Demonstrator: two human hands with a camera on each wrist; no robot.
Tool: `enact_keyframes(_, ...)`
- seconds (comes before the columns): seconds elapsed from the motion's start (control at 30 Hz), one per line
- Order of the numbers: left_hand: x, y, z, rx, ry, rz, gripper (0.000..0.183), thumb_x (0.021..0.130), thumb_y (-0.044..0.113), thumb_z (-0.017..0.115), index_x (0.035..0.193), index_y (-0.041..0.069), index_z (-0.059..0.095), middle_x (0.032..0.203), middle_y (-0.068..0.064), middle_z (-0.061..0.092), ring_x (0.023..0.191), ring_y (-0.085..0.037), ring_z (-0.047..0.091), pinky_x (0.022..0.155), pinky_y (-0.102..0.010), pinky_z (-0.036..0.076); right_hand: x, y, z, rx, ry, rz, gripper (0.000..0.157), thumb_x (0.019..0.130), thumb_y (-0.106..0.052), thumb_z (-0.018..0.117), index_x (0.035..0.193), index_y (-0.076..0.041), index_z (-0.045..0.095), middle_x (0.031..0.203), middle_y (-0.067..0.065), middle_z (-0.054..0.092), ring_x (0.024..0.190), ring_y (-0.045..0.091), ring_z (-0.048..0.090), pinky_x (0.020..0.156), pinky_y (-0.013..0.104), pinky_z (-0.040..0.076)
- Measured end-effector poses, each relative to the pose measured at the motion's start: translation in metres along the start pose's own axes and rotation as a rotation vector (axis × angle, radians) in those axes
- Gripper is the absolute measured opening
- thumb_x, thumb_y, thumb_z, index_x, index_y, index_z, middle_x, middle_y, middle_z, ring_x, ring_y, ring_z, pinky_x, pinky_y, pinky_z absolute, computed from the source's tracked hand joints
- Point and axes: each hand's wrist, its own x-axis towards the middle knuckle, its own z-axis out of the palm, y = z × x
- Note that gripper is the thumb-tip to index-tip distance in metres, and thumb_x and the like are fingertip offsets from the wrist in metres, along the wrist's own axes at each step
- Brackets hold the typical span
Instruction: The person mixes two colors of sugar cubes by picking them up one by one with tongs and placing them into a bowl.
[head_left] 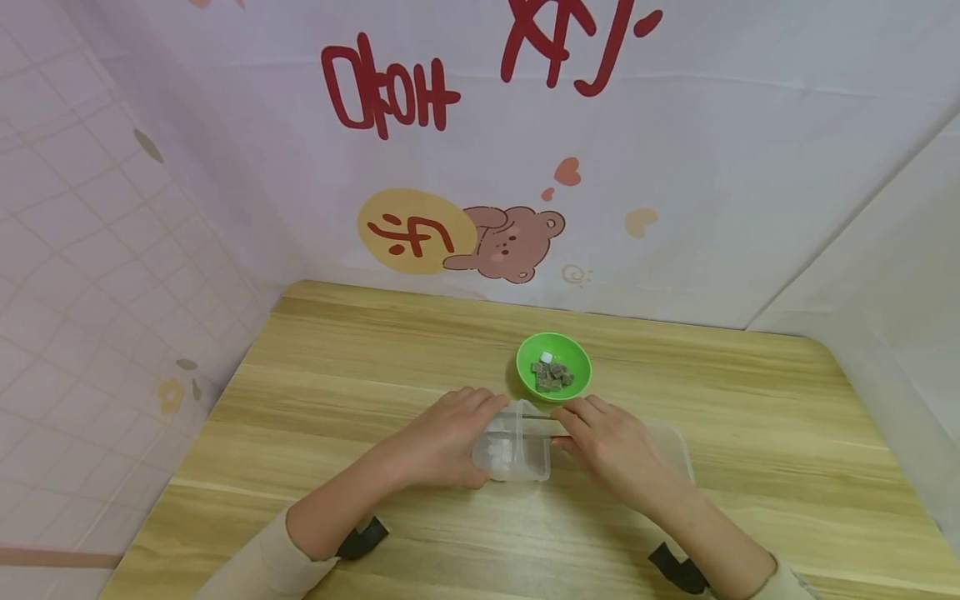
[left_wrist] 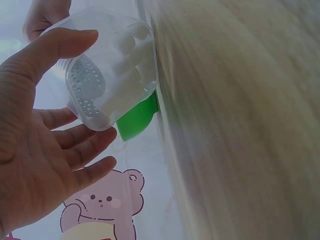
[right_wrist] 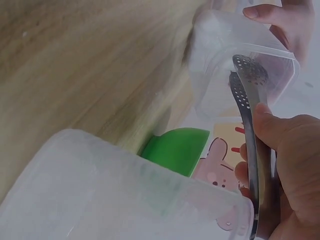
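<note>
My left hand (head_left: 457, 437) grips a clear plastic container (head_left: 531, 465) that lies tipped on its side, its mouth toward the right. White lumps (left_wrist: 122, 82) show through its base in the left wrist view, beside a perforated tong end (left_wrist: 86, 82). My right hand (head_left: 611, 446) holds metal tongs (right_wrist: 251, 145), thumb on one arm and fingers on the other. Their perforated ends reach inside the container and stand slightly apart. Just behind it is a green bowl (head_left: 527, 377) with several grey-brown cubes (head_left: 553, 377) and one white cube (head_left: 547, 357).
A second translucent container (head_left: 672, 442) stands at the right, partly hidden by my right hand and forearm. Beneath everything is a wood-grain table (head_left: 360, 358). A white printed cloth (head_left: 675, 183) hangs along its back, and pale sheets flank both sides.
</note>
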Motion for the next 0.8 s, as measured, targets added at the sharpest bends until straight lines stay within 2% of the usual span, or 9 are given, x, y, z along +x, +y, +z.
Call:
enact_keyframes(0.07, -0.001, 0.000, 0.000, 0.000, 0.001, 0.000, 0.096, 0.071, 0.029, 0.092, 0.151, 0.005, 0.046, 0.138, -0.006, 0.057, 0.124, -0.022, 0.053, 0.111, -0.040, 0.042, 0.001, -0.001, 0.000, -0.005, 0.001, -0.003, 0.027, 0.095, -0.024, 0.077, 0.111, -0.002, 0.070, 0.106, 0.005, 0.069, 0.092, 0.022, 0.066, 0.076, 0.037, 0.060)
enact_keyframes(0.13, -0.001, 0.000, 0.000, 0.003, 0.002, 0.000, 0.096, 0.071, 0.029, 0.092, 0.151, 0.006, 0.046, 0.138, -0.006, 0.058, 0.124, -0.022, 0.053, 0.111, -0.041, 0.042, 0.001, -0.001, 0.000, -0.006, 0.002, -0.008, 0.037, 0.081, -0.016, 0.086, 0.111, -0.002, 0.070, 0.106, 0.005, 0.069, 0.092, 0.022, 0.066, 0.076, 0.037, 0.060)
enact_keyframes(0.2, 0.000, 0.000, 0.000, 0.008, 0.003, 0.001, 0.096, 0.071, 0.030, 0.092, 0.151, 0.006, 0.046, 0.138, -0.006, 0.058, 0.124, -0.022, 0.053, 0.111, -0.041, 0.042, 0.001, 0.000, 0.000, -0.002, 0.007, -0.013, 0.031, 0.087, -0.018, 0.082, 0.111, -0.002, 0.070, 0.106, 0.005, 0.069, 0.092, 0.022, 0.066, 0.076, 0.037, 0.060)
enact_keyframes(0.27, 0.000, -0.001, 0.000, 0.012, 0.004, 0.002, 0.095, 0.071, 0.030, 0.092, 0.151, 0.006, 0.046, 0.137, -0.006, 0.058, 0.124, -0.022, 0.053, 0.111, -0.041, 0.043, 0.001, 0.000, 0.001, 0.001, 0.018, -0.019, 0.025, 0.101, -0.024, 0.069, 0.111, -0.002, 0.070, 0.106, 0.005, 0.069, 0.091, 0.022, 0.065, 0.075, 0.037, 0.059)
enact_keyframes(0.33, 0.000, -0.001, -0.001, 0.011, 0.005, 0.000, 0.095, 0.071, 0.031, 0.092, 0.151, 0.006, 0.046, 0.137, -0.006, 0.058, 0.124, -0.022, 0.053, 0.110, -0.041, 0.043, 0.000, 0.000, 0.001, 0.001, 0.034, -0.024, 0.035, 0.111, -0.031, 0.051, 0.110, -0.001, 0.070, 0.105, 0.005, 0.069, 0.090, 0.022, 0.064, 0.074, 0.037, 0.059)
enact_keyframes(0.43, 0.000, 0.000, -0.001, 0.008, 0.002, -0.001, 0.095, 0.071, 0.031, 0.092, 0.150, 0.007, 0.046, 0.137, -0.006, 0.058, 0.123, -0.022, 0.053, 0.110, -0.041, 0.043, -0.002, 0.000, 0.000, -0.005, 0.061, -0.029, 0.053, 0.115, -0.038, 0.032, 0.107, -0.001, 0.070, 0.103, 0.005, 0.069, 0.087, 0.021, 0.064, 0.073, 0.036, 0.058)
enact_keyframes(0.8, 0.000, -0.001, 0.000, 0.008, -0.011, -0.017, 0.095, 0.072, 0.031, 0.092, 0.151, 0.006, 0.046, 0.138, -0.006, 0.058, 0.125, -0.022, 0.052, 0.113, -0.042, 0.040, -0.022, 0.010, -0.014, -0.008, 0.096, 0.018, 0.048, 0.114, -0.038, 0.040, 0.106, -0.003, 0.072, 0.100, 0.002, 0.068, 0.085, 0.019, 0.065, 0.071, 0.034, 0.058)
